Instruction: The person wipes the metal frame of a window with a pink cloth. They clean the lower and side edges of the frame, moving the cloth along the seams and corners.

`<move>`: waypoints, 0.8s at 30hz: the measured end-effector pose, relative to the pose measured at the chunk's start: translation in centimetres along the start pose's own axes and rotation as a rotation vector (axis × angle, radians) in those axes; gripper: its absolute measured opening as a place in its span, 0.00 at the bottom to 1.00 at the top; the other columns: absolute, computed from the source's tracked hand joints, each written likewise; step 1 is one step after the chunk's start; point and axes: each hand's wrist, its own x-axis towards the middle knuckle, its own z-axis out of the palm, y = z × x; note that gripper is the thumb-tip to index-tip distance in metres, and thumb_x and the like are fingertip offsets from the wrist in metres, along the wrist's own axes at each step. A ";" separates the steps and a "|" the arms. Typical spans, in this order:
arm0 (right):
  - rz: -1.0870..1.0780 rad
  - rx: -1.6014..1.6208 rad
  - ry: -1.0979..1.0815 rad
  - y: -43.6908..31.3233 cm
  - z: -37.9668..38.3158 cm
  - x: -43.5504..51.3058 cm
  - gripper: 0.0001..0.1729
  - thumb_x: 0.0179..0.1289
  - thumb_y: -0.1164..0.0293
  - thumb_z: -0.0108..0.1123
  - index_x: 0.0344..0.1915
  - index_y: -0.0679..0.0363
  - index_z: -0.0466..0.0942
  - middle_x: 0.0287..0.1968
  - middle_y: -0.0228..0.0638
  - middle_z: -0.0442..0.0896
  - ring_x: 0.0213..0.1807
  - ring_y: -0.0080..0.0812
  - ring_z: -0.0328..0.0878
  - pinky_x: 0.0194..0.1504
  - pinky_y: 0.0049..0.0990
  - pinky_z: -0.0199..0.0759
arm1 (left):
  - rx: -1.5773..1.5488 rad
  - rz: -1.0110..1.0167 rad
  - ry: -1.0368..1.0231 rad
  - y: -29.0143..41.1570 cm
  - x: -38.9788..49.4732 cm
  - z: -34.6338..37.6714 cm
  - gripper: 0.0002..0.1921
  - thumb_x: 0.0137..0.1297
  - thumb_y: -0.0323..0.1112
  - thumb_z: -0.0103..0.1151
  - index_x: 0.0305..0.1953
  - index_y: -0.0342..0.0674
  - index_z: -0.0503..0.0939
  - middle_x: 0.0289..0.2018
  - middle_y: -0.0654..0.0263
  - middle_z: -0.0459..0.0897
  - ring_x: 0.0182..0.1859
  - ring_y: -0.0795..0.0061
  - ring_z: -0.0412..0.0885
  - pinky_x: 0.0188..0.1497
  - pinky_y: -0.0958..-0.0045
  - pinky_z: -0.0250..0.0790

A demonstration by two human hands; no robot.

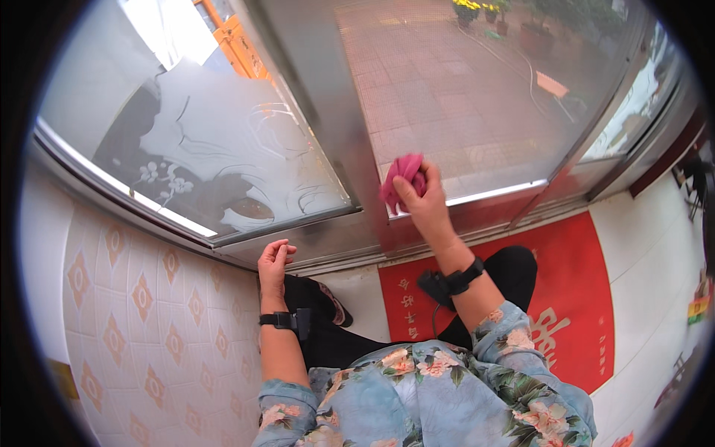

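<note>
A crumpled magenta cloth (403,181) is gripped in my right hand (427,195), held at the metal frame of a sliding door (357,128), near the lower left corner of its mesh-covered panel (475,112). Whether the cloth touches the frame cannot be told. My left hand (275,258) is raised below the frosted glass panel (223,151), its fingers curled together, with nothing visible in it. A black strap sits on each wrist.
A red mat (570,268) with writing lies on the white tiled floor at the right. Patterned wall tiles (142,290) rise close on the left. Potted plants (536,39) and paving show beyond the panel. My bent legs are just below my hands.
</note>
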 end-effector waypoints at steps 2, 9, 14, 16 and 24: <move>-0.317 -0.032 -0.039 -6.0 1.2 1.7 0.30 0.64 0.71 0.72 0.61 0.65 0.67 0.52 0.39 0.80 0.54 0.27 0.78 0.55 0.28 0.75 | -0.020 0.008 0.005 -0.1 -0.1 -0.3 0.10 0.75 0.34 0.56 0.52 0.39 0.81 0.39 0.66 0.88 0.42 0.79 0.84 0.42 0.78 0.75; -1.139 -0.132 -0.105 -25.6 8.4 8.6 0.16 0.64 0.76 0.68 0.47 0.62 0.71 0.46 0.38 0.76 0.50 0.35 0.75 0.52 0.32 0.72 | -0.066 0.015 0.034 0.0 -0.5 -1.0 0.10 0.75 0.34 0.56 0.52 0.39 0.81 0.39 0.66 0.87 0.43 0.79 0.84 0.42 0.77 0.74; -1.717 -0.462 0.196 -28.1 13.0 12.0 0.19 0.57 0.79 0.71 0.46 0.62 0.74 0.50 0.42 0.75 0.56 0.42 0.73 0.54 0.33 0.72 | -0.103 0.026 0.055 0.2 -0.6 -1.1 0.10 0.74 0.35 0.57 0.51 0.39 0.82 0.39 0.66 0.88 0.42 0.80 0.84 0.42 0.78 0.73; -1.658 -0.492 0.180 -26.0 12.7 12.0 0.18 0.56 0.79 0.71 0.45 0.62 0.75 0.50 0.43 0.74 0.56 0.43 0.73 0.54 0.33 0.71 | -0.124 0.009 0.057 0.1 -0.8 -1.1 0.10 0.74 0.35 0.58 0.50 0.40 0.82 0.39 0.67 0.88 0.42 0.80 0.84 0.42 0.78 0.73; -1.451 -0.673 0.070 -13.5 8.1 8.9 0.13 0.54 0.81 0.70 0.35 0.61 0.72 0.57 0.47 0.72 0.59 0.47 0.71 0.59 0.38 0.68 | -0.177 0.014 0.034 0.2 -1.0 -1.3 0.10 0.73 0.36 0.59 0.50 0.41 0.83 0.37 0.69 0.87 0.42 0.81 0.83 0.44 0.78 0.72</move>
